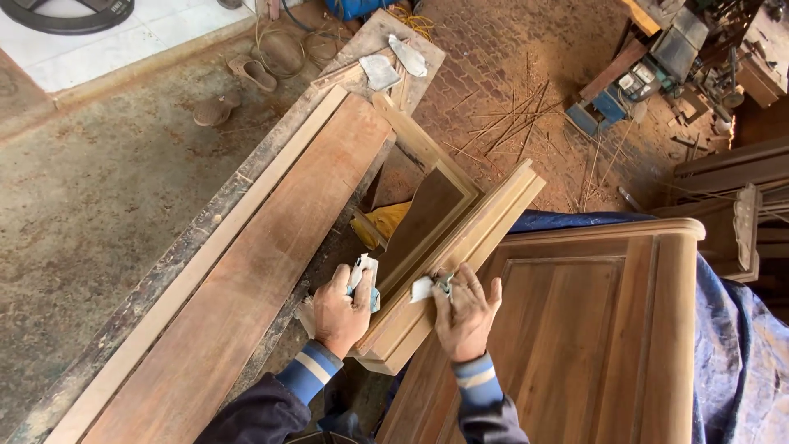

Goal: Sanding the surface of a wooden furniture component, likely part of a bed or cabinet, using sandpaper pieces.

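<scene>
Left hand [339, 306] gripping folded sandpaper [364, 278] left of moulded frame [448, 247]; right hand [465, 311] pressing sandpaper scrap [422, 289] on frame edge. Risk: propped frame slips off panel [575, 329] under pressure.

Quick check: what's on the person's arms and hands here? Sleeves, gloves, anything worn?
Both hands are bare, no gloves: left hand, right hand. Each arm wears a dark navy sleeve ending in a blue ribbed cuff with one pale stripe. No watch shows; whether there are any rings is too small to tell.
</scene>
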